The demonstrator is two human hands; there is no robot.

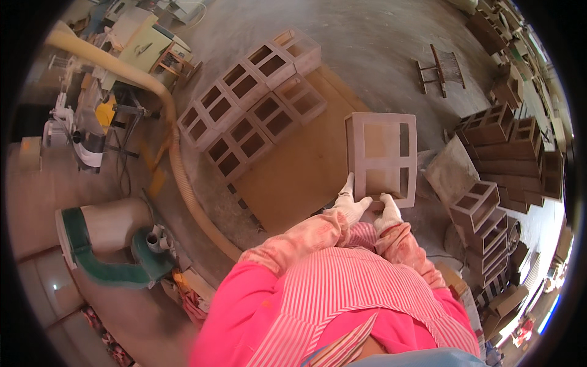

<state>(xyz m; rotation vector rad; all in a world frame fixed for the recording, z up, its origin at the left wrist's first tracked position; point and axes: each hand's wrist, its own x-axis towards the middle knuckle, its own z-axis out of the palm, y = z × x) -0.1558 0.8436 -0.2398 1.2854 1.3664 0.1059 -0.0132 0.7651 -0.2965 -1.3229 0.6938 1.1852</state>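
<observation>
In front of my body is a pale brown wooden box frame (361, 168) with a crossbar and open compartments. My left hand (350, 205), in a whitish glove, grips its near left corner, with one finger stretched along the side. My right hand (389, 212), gloved too, holds the near edge a little further right, its fingers over the rim. The undersides of both hands are hidden. Left of the frame, similar wooden boxes (269, 116) stand close together in two rows, partly on a flat brown board (293, 177).
A ribbed hose (183, 177) curves along the floor on the left, near a green and white machine (92, 244). Stacked wooden boxes (489, 226) stand on the right. A small rack-like stool (441, 70) lies on the grey floor at the far right.
</observation>
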